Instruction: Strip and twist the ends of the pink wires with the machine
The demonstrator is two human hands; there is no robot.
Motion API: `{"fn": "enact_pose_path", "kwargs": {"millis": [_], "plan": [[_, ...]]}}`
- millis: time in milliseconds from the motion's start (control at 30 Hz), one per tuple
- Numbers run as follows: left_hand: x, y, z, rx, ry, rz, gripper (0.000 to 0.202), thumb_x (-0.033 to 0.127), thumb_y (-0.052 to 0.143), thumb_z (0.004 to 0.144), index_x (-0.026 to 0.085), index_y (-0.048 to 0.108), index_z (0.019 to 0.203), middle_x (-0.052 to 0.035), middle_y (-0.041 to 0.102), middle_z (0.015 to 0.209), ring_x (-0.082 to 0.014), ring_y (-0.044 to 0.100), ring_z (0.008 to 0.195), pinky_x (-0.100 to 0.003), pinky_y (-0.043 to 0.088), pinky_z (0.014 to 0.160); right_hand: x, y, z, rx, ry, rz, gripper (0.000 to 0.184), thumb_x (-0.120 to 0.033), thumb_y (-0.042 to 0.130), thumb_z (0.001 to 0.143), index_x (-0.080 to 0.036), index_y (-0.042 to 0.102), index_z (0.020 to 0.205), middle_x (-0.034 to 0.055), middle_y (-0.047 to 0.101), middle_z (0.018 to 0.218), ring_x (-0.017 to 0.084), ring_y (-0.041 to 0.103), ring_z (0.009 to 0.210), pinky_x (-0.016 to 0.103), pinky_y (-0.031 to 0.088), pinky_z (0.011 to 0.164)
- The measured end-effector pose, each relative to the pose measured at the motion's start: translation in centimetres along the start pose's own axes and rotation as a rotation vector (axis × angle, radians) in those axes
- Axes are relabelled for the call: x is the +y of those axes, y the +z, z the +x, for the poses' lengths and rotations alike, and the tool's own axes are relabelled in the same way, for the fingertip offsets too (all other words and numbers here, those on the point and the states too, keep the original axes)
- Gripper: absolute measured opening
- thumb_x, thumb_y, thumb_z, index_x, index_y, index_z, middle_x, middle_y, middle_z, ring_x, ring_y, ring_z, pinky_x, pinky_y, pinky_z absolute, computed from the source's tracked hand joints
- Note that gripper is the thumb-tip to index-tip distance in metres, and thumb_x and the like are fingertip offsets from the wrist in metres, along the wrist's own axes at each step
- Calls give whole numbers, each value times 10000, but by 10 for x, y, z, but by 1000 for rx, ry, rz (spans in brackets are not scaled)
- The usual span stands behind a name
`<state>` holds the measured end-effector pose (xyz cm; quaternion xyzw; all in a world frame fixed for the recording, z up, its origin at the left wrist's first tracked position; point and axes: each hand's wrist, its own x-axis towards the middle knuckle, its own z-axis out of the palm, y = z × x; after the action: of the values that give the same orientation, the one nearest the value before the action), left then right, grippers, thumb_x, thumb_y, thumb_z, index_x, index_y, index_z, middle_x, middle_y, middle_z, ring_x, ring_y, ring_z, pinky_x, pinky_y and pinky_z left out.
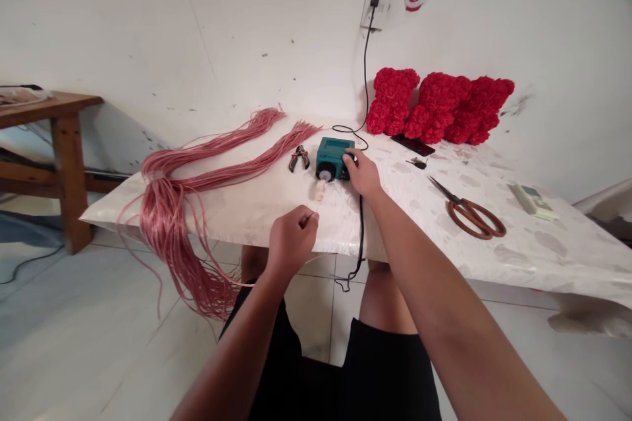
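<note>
My left hand point(292, 237) is closed in front of the table edge, pinching a thin wire whose fine tip pokes out toward a small teal machine. A pink wire point(244, 284) runs from the bundle to behind my left wrist. My right hand point(364, 174) grips the right side of the teal machine point(330, 148), which has a pale round part low on its front. Small pale scraps point(320, 191) lie before it. To the left, a big bundle of pink wires point(168, 200) spreads over the table and hangs off its front edge.
Pliers point(299, 158) lie left of the machine. Large scissors point(474, 214), a phone point(413, 145), keys point(419, 163) and a pale device with a small screen point(533, 202) lie to the right. Red flower bears point(439, 105) stand against the wall. A black cord point(366, 72) climbs to the socket.
</note>
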<state>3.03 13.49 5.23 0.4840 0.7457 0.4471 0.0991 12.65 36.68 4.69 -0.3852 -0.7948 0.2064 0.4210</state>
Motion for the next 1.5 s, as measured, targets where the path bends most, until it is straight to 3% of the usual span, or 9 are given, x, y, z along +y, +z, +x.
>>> {"fn": "enact_pose_path", "kwargs": {"millis": [233, 367, 533, 633, 800, 1033, 1167, 1300, 1500], "plan": [[3, -33, -56, -130, 39, -152, 213, 316, 553, 938, 202, 690, 824, 28, 691, 761, -136, 602, 720, -254, 435, 685, -8, -8, -10, 66, 2, 33, 409, -388, 494, 935, -182, 656, 1250, 90, 685, 904, 256, 626, 843, 430, 492, 849], [1, -47, -84, -210, 7, -242, 206, 320, 539, 966, 226, 712, 903, 29, 727, 862, -137, 650, 807, -249, 457, 729, -37, -31, -68, 88, -15, 69, 305, -275, 454, 941, -180, 673, 1131, 86, 672, 935, 216, 625, 821, 380, 512, 788], [-9, -52, -107, -294, -9, -282, 188, 297, 539, 982, 237, 691, 890, 48, 684, 825, -113, 616, 776, -238, 436, 720, -91, -66, -179, -364, -291, 263, 219, -220, 538, 952, -263, 702, 1089, -20, 619, 768, 120, 569, 641, 248, 469, 585], [-11, -53, -117, -353, -8, -315, 182, 265, 534, 984, 229, 672, 872, 46, 660, 830, -110, 604, 796, -233, 441, 741, -110, -76, -214, -433, -453, 221, 273, -142, 571, 905, -249, 686, 1128, -56, 588, 704, 84, 494, 549, 232, 421, 549], [-6, -53, -124, -395, -13, -321, 193, 247, 536, 979, 225, 665, 835, 46, 639, 801, -113, 595, 785, -230, 439, 741, -114, -80, -217, -448, -585, -23, 154, -125, 575, 902, -200, 701, 949, -53, 529, 684, 80, 434, 546, 270, 338, 533], [-4, -54, -125, -405, -26, -312, 184, 249, 539, 974, 223, 671, 846, 43, 656, 803, -107, 593, 753, -224, 436, 703, -111, -88, -216, -488, -512, 77, 172, -118, 593, 916, -209, 733, 872, -52, 394, 664, 72, 346, 528, 268, 276, 494], [-4, -55, -128, -410, -35, -315, 187, 245, 534, 975, 221, 661, 840, 50, 638, 780, -91, 565, 699, -215, 423, 668, -100, -86, -227, -383, -292, 281, 144, -139, 649, 893, -244, 746, 905, -59, 448, 628, 75, 428, 530, 241, 342, 501], [-4, -58, -131, -444, -66, -312, 200, 255, 530, 980, 230, 666, 836, 53, 645, 785, -97, 588, 722, -218, 428, 690, -84, -62, -251, -474, 194, 494, 86, -253, 642, 908, -229, 724, 899, -48, 527, 629, 92, 500, 537, 231, 412, 507], [-11, -46, -131, -580, -125, -252, 255, 313, 482, 1001, 222, 672, 857, 32, 674, 827, -132, 615, 777, -247, 440, 719, -72, -1, -270, -547, 752, 920, 430, -543, 564, 929, -196, 651, 1167, -53, 564, 654, 106, 524, 448, 228, 405, 392]]}}
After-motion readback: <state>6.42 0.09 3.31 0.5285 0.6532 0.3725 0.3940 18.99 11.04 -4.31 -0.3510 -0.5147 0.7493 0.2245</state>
